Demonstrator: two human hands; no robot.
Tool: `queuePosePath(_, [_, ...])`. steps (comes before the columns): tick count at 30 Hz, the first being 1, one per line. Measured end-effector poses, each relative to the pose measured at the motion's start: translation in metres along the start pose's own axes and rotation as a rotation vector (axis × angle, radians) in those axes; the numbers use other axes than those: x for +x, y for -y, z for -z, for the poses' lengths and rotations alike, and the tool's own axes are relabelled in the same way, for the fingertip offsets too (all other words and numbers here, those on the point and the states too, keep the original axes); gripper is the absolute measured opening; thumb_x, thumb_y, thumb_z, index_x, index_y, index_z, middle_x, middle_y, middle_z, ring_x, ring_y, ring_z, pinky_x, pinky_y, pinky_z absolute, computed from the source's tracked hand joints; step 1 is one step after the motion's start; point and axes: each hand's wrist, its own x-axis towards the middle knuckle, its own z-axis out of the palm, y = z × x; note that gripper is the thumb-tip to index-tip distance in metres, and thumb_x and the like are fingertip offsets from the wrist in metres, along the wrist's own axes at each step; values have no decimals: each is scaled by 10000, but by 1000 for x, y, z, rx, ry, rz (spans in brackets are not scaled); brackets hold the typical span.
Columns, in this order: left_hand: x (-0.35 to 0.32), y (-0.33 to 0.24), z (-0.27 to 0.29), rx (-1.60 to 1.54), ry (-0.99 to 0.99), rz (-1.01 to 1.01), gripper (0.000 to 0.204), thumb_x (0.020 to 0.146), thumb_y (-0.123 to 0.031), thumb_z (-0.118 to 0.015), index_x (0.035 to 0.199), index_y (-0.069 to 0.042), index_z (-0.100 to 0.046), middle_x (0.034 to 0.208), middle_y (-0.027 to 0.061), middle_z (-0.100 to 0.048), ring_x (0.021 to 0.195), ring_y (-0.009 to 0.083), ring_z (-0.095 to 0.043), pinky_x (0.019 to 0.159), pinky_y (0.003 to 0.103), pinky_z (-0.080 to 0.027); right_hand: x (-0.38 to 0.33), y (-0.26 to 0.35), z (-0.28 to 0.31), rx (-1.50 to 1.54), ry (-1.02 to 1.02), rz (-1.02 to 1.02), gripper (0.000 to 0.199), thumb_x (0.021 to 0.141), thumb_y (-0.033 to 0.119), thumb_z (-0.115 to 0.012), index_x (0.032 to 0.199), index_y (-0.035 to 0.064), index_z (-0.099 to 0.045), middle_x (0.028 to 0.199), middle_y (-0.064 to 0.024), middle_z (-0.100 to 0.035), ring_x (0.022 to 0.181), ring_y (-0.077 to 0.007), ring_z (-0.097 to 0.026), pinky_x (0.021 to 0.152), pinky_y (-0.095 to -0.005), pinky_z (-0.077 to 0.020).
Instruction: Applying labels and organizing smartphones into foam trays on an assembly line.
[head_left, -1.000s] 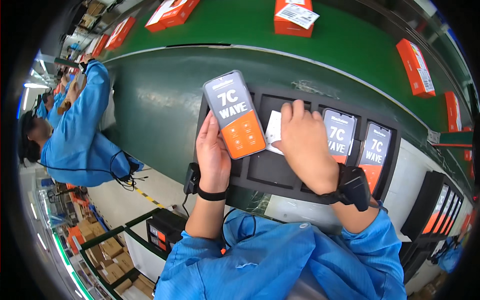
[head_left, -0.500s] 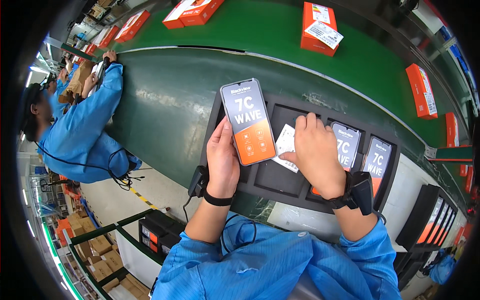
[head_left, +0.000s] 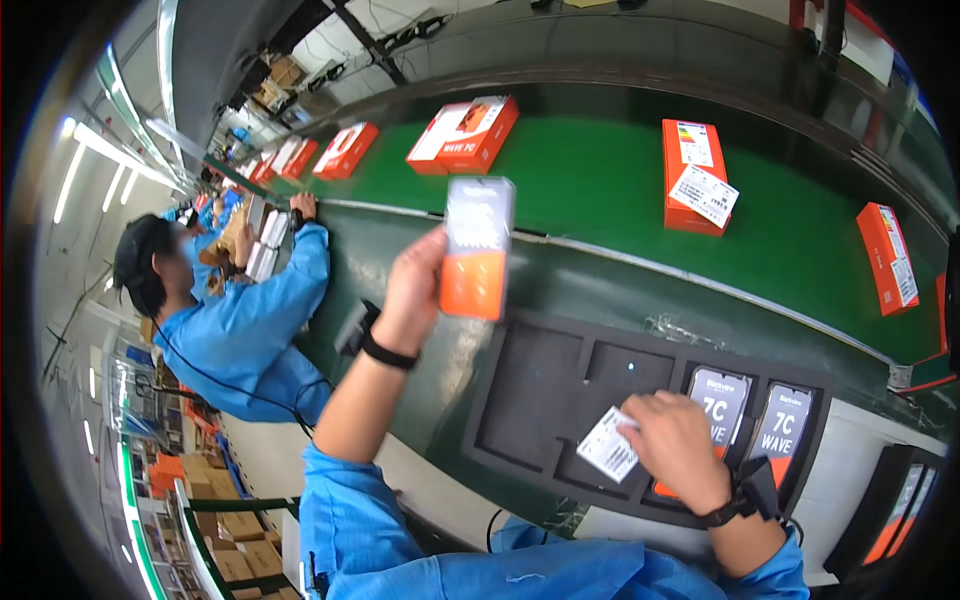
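Note:
A smartphone [head_left: 477, 250] with a grey and orange front film is upright in my left hand [head_left: 413, 285], the fingers closed on its left edge. It is held up near the border between the bench and the green belt. My right hand [head_left: 683, 450] pinches a white printed label sheet [head_left: 606, 446] above a black foam tray [head_left: 530, 405]. Two more smartphones lie in the tray's right compartments: one phone [head_left: 722, 392], partly hidden by my right hand, and another phone [head_left: 783, 425] beside it. The tray's left compartments hold no phones.
Along the green belt [head_left: 590, 185] lie several orange boxes, among them a box [head_left: 465, 135] ahead of my left hand and a labelled box [head_left: 695, 175] farther right. A co-worker in blue [head_left: 240, 340] works at the left. A black rack of phones [head_left: 895, 510] stands at the right.
My left hand has lifted the smartphone away from the tray, forward toward the belt. My right hand still holds the label sheet over the tray. The view has tilted up.

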Motion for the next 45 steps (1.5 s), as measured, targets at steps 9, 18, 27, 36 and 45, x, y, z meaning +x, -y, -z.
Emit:
queuePosePath(9, [292, -67, 146, 834, -508, -463, 279, 912, -158, -618, 1068, 65, -678, 963, 106, -712, 856, 166, -659, 778, 292, -506, 16, 3, -6, 61, 115, -7, 99, 792, 138, -633, 782, 64, -567, 760, -52, -561, 775, -217, -552, 728, -335, -396])
queuePosePath(18, [390, -40, 193, 1162, -439, -268, 228, 850, -176, -631, 974, -18, -740, 872, 114, -731, 762, 160, -674, 722, 291, -507, 34, 8, -17, 122, 231, -70, 156, 816, 148, -491, 906, 60, -582, 862, -66, -547, 871, -217, -531, 768, -348, -400])
queuePosePath(27, [350, 2, 135, 1493, -483, -442, 559, 978, -452, -357, 1173, 4, -615, 1094, 254, -641, 1042, 425, -600, 895, 468, -467, 45, 13, -17, 157, 274, -84, 152, 816, 156, -488, 902, 70, -578, 855, -68, -537, 882, -220, -524, 774, -348, -387])
queuePosePath(36, [316, 14, 83, 1620, -167, -153, 669, 989, -529, -260, 1291, 12, -512, 1392, 230, -456, 1321, 326, -412, 1057, 495, -344, 49, 24, -11, 103, 244, -62, 128, 809, 145, -537, 881, 50, -585, 854, -78, -552, 866, -230, -523, 776, -360, -388])
queuePosePath(45, [258, 30, -27, 1631, -83, -297, 899, 657, -406, -755, 1426, -97, -406, 1353, 226, -482, 1261, 353, -477, 1049, 432, -398, 42, 23, -21, 130, 201, -28, 93, 793, 150, -669, 823, 82, -613, 777, -37, -555, 798, -208, -528, 749, -344, -368])
